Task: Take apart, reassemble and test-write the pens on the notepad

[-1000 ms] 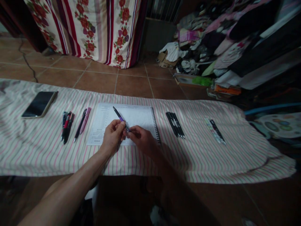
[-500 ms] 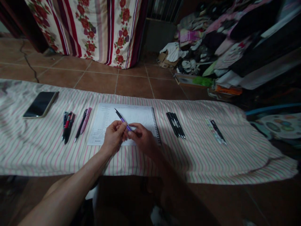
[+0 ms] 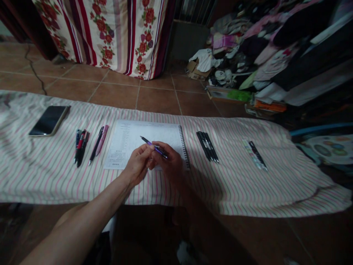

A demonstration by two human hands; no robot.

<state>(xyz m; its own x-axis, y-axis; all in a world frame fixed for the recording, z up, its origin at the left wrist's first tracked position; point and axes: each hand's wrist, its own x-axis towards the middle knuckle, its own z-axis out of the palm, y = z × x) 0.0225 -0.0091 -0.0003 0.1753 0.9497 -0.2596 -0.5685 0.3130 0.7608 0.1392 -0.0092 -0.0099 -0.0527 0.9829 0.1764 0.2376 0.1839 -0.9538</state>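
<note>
The current operation is a two-handed hold on a purple-barrelled pen (image 3: pixel 154 147), positioned over a printed sheet (image 3: pixel 129 134) on a spiral-bound notebook (image 3: pixel 146 143). The pen lies diagonally, its black tip pointing up and to the left in the head view. The left hand (image 3: pixel 136 164) and right hand (image 3: pixel 168 162) stand together, and the fingertips of both close on the barrel. The right hand covers the lower end of the pen, so that end cannot be inspected. Whether the tip touches the sheet cannot be determined from this view. The notebook rests on a pink-and-green striped cloth (image 3: pixel 41 176). To the left of the notebook lie a cluster of pens (image 3: pixel 80 147), a black pen (image 3: pixel 96 145), and a pink pen (image 3: pixel 102 135); a smartphone (image 3: pixel 49 120) lies farther left. To the right lie a group of black pens (image 3: pixel 206 146), then a black pen on a printed strip (image 3: pixel 256 155). Beyond the cloth are brown floor tiles (image 3: pixel 157 99), a floral striped bedsheet (image 3: pixel 118 36), and a heap of clothing (image 3: pixel 248 48). No object lies between the hands and the sheet.
</note>
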